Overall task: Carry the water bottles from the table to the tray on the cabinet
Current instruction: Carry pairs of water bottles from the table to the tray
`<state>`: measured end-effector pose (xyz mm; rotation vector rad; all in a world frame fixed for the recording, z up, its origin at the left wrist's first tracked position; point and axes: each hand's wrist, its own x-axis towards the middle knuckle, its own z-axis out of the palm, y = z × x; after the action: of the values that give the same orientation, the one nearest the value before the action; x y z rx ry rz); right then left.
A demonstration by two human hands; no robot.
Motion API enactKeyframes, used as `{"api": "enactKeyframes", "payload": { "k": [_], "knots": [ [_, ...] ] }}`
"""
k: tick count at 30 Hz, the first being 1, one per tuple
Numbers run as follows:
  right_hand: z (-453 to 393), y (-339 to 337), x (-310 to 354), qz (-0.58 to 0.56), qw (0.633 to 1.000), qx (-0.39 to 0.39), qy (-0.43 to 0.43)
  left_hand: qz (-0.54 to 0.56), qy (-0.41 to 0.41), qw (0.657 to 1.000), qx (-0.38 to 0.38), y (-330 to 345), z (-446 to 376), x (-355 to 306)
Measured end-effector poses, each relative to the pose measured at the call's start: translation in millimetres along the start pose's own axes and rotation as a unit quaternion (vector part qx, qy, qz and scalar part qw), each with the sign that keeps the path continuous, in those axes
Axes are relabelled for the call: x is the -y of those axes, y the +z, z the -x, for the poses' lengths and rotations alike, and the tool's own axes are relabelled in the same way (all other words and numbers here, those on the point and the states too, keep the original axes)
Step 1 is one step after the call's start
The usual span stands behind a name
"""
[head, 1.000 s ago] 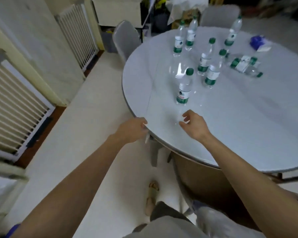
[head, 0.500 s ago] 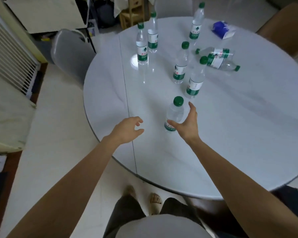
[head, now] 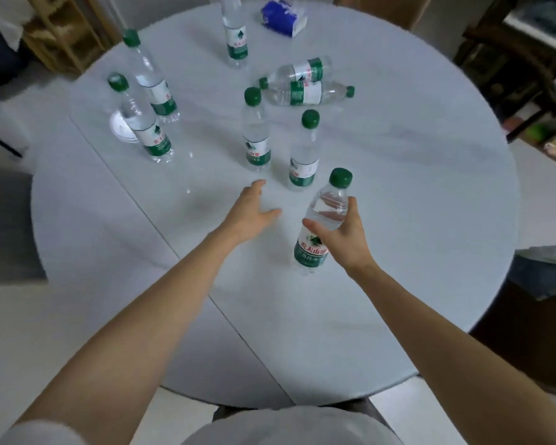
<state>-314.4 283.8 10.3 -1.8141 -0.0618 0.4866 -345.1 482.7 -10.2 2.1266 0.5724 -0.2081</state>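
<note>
While the right hand (head: 342, 234) wraps the nearest bottle (head: 321, 224) at mid-body, thumb on the near-left side and fingers behind, that bottle stands roughly upright, cap tilted slightly away, its base at or just off the table (head: 430, 220); which cannot be told. Left hand (head: 252, 211): empty, fingers spread wide, palm down, low over the table. Next items: two upright bottles, one (head: 256, 133) straight ahead of the left hand, one (head: 304, 152) ahead and to its right, between the two hands. Both have vertical long axes; the left hand is nearer to each, so a side-on grasp from that hand seems the likely next move. Further stock: two upright bottles far left (head: 142, 120), one upright at the far edge (head: 236, 33), two lying on their sides (head: 305, 86), axes running left-right. Blue packet (head: 283, 16) at far edge. Tray and cabinet: not in view.
</note>
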Motion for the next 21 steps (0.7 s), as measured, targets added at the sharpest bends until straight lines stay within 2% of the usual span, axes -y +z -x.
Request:
{"api": "enactKeyframes", "payload": {
  "k": [5, 10, 17, 19, 21],
  "knots": [
    [-21, -21, 11, -0.043, 0.999, -0.014, 0.013, 0.116, 0.004, 0.993, -0.034, 30, -80, -38],
    [-31, -50, -3, -0.051, 0.997, -0.019, 0.049, 0.174, 0.034, 0.983, -0.053, 49, -123, -45],
    [-36, -88, -24, -0.069, 0.994, -0.030, 0.079, 0.228, 0.078, 0.968, -0.069, 53, -110, -44],
    [-39, -97, -26, -0.099, 0.990, -0.039, 0.092, 0.228, 0.072, 0.968, -0.078, 60, -95, -45],
    [-43, -102, -25, -0.135, 0.984, -0.050, 0.101, 0.258, 0.032, 0.962, -0.084, 67, -73, -50]
  ]
}}
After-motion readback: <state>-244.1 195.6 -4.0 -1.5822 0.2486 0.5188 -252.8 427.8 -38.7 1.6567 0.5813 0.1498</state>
